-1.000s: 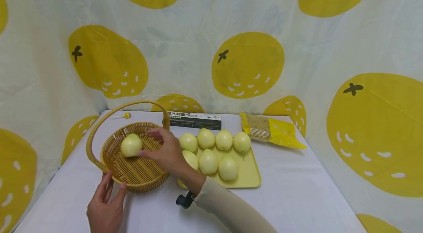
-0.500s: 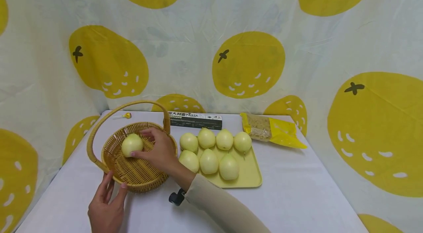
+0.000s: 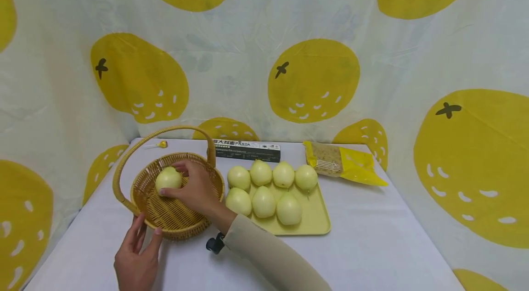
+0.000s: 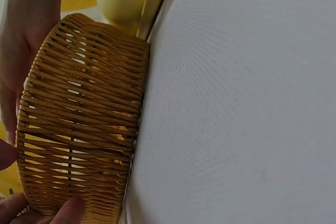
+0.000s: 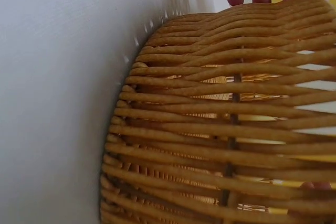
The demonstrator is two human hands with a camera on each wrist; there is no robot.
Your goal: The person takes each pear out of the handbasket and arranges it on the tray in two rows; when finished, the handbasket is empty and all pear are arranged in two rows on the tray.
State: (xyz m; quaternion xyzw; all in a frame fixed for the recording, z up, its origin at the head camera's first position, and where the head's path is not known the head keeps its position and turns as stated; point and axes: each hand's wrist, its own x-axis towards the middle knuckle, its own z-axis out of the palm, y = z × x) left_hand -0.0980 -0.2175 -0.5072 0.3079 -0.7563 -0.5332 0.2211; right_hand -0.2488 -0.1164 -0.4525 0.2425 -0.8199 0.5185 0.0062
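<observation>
A round wicker basket [image 3: 177,231] with a tall arched handle [image 3: 117,174] stands on the left of the table. Inside it, toward the left, sits one pale green-yellow pear [image 3: 168,180]. My right hand [image 3: 196,190] reaches over the basket's right side and holds this pear, thumb in front and fingers behind. At the near left, the rim is held between thumb and fingers of my left hand [image 3: 138,256]. The left wrist view has its fingertips against the woven wall [image 4: 79,119]; in the right wrist view the weave [image 5: 226,129] hides the pear.
Right of the basket, a yellow tray [image 3: 316,213] bears several pears [image 3: 263,201]. Behind stand a black-and-white pasta box [image 3: 248,151] and a wrapped lollipop [image 3: 162,144]. A yellow bag [image 3: 343,162] lies at the back right. A fruit-print curtain [image 3: 231,70] hangs behind the white-covered table.
My right hand has moved left from beside the pear in the basket, and its thumb and fingers have closed round it. My left hand stays at the rim.
</observation>
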